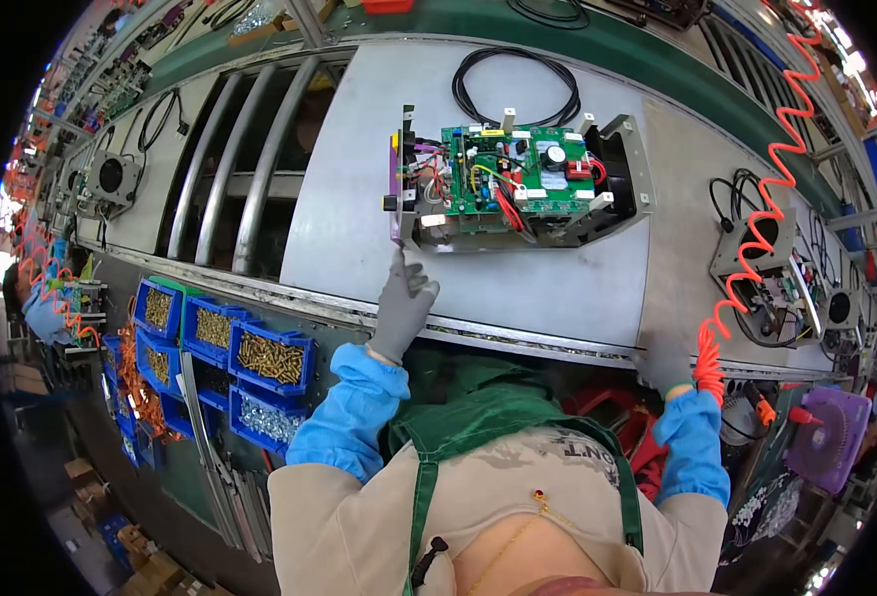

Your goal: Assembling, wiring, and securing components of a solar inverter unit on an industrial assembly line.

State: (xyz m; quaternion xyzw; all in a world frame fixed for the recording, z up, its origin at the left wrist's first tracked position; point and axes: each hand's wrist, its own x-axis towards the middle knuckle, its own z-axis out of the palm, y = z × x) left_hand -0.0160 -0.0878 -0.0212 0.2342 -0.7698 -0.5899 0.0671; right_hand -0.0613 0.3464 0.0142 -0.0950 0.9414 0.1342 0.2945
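Observation:
My left hand (pixel 403 306), in a grey glove, has its index finger stretched up at the lower corner of a purple front panel (pixel 396 194). Its thumb stands apart, and no object shows in it. That panel belongs to an uncovered electrical unit with a green circuit board (pixel 528 169), coloured wires and a metal chassis (pixel 629 164), lying on the white work surface (pixel 359 129). My right hand (pixel 665 360), also gloved, is smeared by motion at the table's front edge. Bunched orange coiled hose (pixel 709 363) hangs right beside it; whether the fingers hold anything is hidden.
Blue bins (pixel 271 358) of brass and silver screws stand at the left. Metal rollers (pixel 259 164) lie left of the white surface. A black cable (pixel 463 74) loops behind the unit. Another unit (pixel 766 258) sits at the right, with a purple panel (pixel 828 437) below.

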